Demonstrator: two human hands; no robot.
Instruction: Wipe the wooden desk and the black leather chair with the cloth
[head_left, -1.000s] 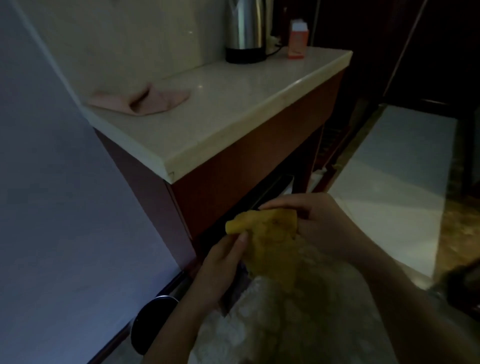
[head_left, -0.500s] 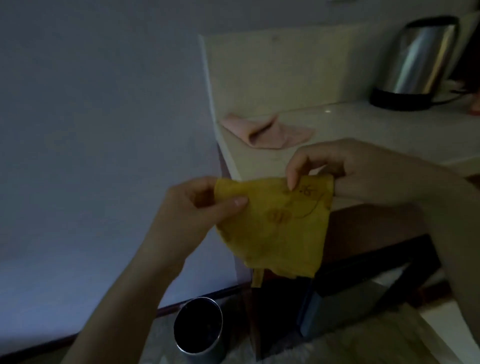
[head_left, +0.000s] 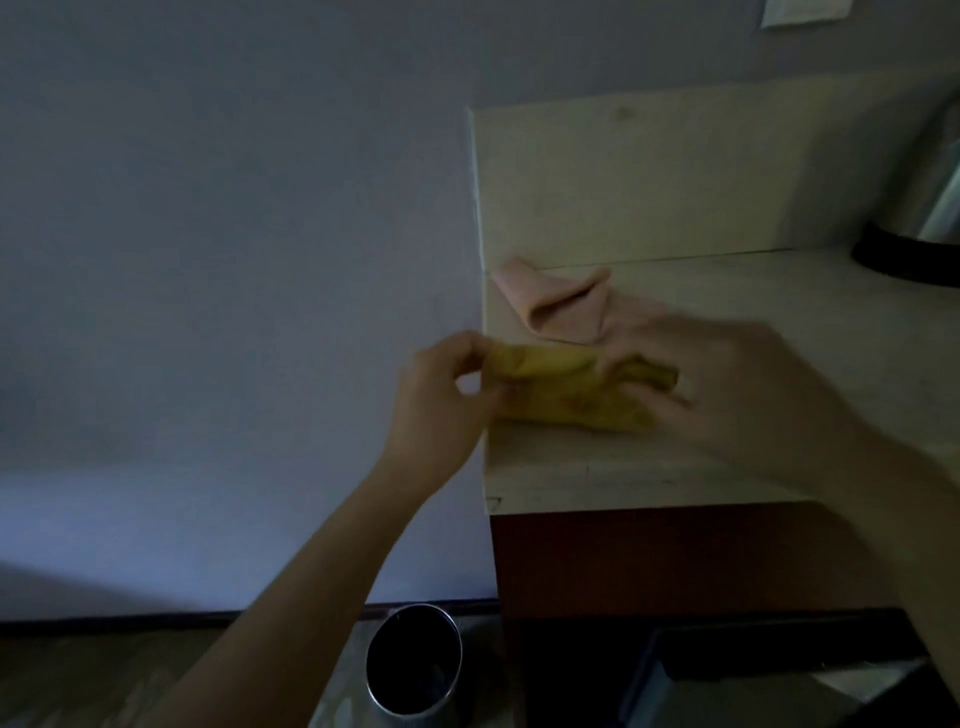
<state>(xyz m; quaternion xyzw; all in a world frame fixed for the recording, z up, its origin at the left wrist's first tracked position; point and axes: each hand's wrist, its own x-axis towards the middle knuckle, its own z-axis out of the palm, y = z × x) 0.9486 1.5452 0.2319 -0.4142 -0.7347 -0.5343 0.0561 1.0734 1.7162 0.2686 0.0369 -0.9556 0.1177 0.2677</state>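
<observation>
We saw the left hand (head_left: 441, 395) pinch the cloth (head_left: 566, 397) by one end; yellow, blotched and rumpled, it lay at the left edge of the desk (head_left: 623, 470). The blurred right hand (head_left: 727, 387) touched it, grip unclear. Beyond lay a pink rag (head_left: 561, 306).

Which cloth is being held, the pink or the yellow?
The yellow cloth, nearer the front of the counter: the left hand pinches its end. The pink cloth lies folded farther back.

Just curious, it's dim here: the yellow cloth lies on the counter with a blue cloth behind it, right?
Not quite. The head view shows a pink cloth, not a blue one, behind it. The yellow cloth does lie on the counter.
</observation>
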